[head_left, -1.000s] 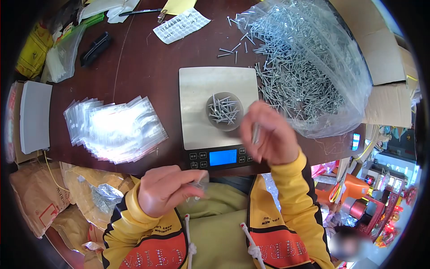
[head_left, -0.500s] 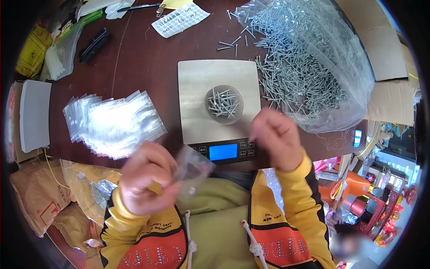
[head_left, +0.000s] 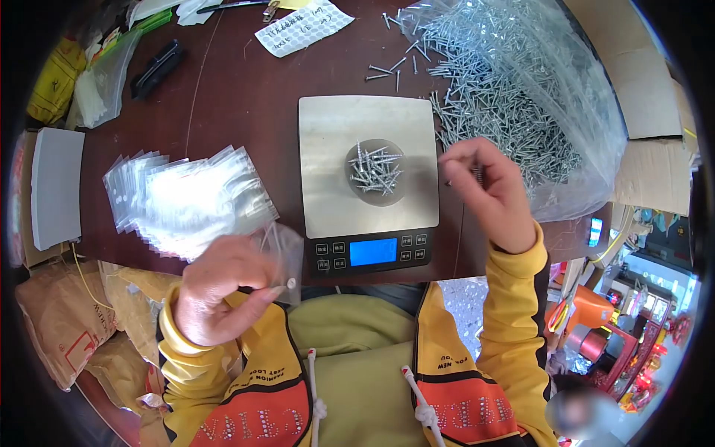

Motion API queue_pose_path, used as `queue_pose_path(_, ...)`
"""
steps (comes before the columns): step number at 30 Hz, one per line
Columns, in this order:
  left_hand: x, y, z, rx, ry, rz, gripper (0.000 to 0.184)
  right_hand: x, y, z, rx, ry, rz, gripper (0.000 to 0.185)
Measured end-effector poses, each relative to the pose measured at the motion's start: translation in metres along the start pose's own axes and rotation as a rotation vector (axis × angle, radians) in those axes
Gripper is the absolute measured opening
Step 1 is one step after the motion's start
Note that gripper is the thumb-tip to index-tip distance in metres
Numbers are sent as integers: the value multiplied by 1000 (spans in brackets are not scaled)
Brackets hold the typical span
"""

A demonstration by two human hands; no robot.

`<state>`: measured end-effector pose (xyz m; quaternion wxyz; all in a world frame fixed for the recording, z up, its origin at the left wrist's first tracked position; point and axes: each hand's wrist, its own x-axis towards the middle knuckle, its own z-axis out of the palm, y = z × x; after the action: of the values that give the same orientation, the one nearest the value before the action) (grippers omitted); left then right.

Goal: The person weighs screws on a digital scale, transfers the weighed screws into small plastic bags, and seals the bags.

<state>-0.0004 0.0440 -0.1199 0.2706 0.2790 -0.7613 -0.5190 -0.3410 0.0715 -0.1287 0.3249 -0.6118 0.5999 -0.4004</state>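
A small clear plastic bag (head_left: 292, 257) with a pale round dot hangs from my left hand (head_left: 227, 287), its edge pinched between thumb and fingers at the table's front edge. My right hand (head_left: 491, 190) hovers by the right edge of the digital scale (head_left: 320, 134), close to the heap of screws (head_left: 514, 112). Its thumb and forefinger are apart, and I see nothing held between them. On the scale's metal plate stands a small round dish (head_left: 387, 200) with a pile of screws (head_left: 376, 170) in it. The scale's display (head_left: 373, 252) glows blue.
Flat clear bags (head_left: 197, 201) lie fanned out to the left. A large clear plastic sack (head_left: 596, 149) partly covers the screw heap. Further back are a sheet of round stickers (head_left: 305, 28) and a black marker-like object (head_left: 158, 71). Cardboard (head_left: 652, 175) borders the right side.
My right hand has moved up and right, away from the scale's front, and its fingers have spread. My left hand has shifted slightly left and down with the small bag.
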Motion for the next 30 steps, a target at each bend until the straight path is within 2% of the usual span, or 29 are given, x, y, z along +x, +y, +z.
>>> queue_pose_path(3,-1,4,5,77,-41,-35,16,12,-16,16,-88,-97,69,8)
queue_pose_path(7,5,7,18,55,4,19,15,28,-24,48,-376,-32,-57,11)
queue_pose_path(11,5,7,17,77,-6,44,15,31,-14,73,-440,10,-132,11)
queue_pose_path(14,5,5,15,70,-3,59,15,29,-23,62,-257,-33,-33,9)
queue_pose_path(18,8,2,18,44,9,55,15,16,-8,48,159,25,32,10)
queue_pose_path(19,8,3,19,44,19,39,15,17,-2,46,271,58,-113,9)
queue_pose_path(22,8,4,21,60,49,-6,15,10,4,20,1139,-46,258,17)
queue_pose_path(25,5,5,19,90,76,-38,16,4,-1,14,1265,-1,409,24)
queue_pose_path(28,4,6,19,105,99,-49,17,-5,12,5,1286,-155,434,23)
queue_pose_path(30,4,6,20,122,109,-50,18,-10,14,2,1252,-133,424,22)
